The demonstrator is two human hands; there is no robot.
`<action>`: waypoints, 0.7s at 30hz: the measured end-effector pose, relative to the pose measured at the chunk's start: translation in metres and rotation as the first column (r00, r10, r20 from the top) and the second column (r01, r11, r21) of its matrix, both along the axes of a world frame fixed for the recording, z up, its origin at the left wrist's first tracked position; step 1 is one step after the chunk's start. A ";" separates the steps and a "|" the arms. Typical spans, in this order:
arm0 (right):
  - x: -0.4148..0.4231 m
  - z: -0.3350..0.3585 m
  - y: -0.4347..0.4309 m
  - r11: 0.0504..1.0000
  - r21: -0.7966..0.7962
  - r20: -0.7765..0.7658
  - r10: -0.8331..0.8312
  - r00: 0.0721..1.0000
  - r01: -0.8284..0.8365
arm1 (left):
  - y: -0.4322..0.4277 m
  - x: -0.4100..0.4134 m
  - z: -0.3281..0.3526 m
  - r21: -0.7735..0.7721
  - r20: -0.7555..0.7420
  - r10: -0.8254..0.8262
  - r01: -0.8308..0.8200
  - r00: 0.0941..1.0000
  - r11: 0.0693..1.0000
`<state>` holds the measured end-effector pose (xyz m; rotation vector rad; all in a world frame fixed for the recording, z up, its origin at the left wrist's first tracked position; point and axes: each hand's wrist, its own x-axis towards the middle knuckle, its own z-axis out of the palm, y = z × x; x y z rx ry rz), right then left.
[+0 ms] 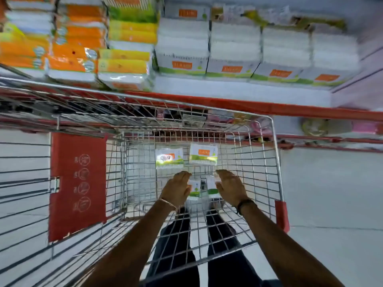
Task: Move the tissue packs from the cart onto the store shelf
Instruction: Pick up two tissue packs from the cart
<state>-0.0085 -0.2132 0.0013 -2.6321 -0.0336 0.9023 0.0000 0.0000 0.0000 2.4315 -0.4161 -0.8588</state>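
4 tissue packs are lying on the wire floor of the cart (275,162). 2 of them, the near packs (204,188), are being pressed between the left hand (177,188) and the right hand (230,186), each hand being laid flat against an outer side with fingers extended rather than curled; whether the packs are being lifted off the wire cannot be told. The other 2, the far packs (186,157), are resting side by side just beyond the hands, toward the cart's front wall. A red panel (77,183) is hanging at the left end of the cart's basket. Beyond the cart, the store shelf (238,91) is being edged by a red strip (269,107), and white packs with orange labels (234,52) are stacked on it in rows. To the left of those, orange and yellow packs (83,42) are piled. Pale floor tiles (331,193) are being seen under and to the right of the cart. The shelf area is blurred.
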 end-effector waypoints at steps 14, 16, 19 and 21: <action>0.007 -0.044 -0.002 0.978 -0.178 -0.102 0.095 0.990 -0.112 | -0.010 0.000 -0.051 0.289 -0.020 -0.142 0.141 0.990 0.947; 0.005 -0.039 -0.001 0.974 -0.190 -0.118 0.099 0.988 -0.120 | -0.008 -0.001 -0.047 0.275 -0.067 -0.105 0.119 0.992 0.954; 0.003 -0.030 -0.001 0.979 -0.166 -0.137 0.098 0.986 -0.121 | -0.005 -0.005 -0.035 0.244 -0.123 -0.076 0.104 0.990 0.964; 0.003 -0.020 -0.002 0.983 -0.128 -0.148 0.110 0.983 -0.129 | -0.004 -0.007 -0.023 0.242 -0.118 -0.098 0.125 0.988 0.962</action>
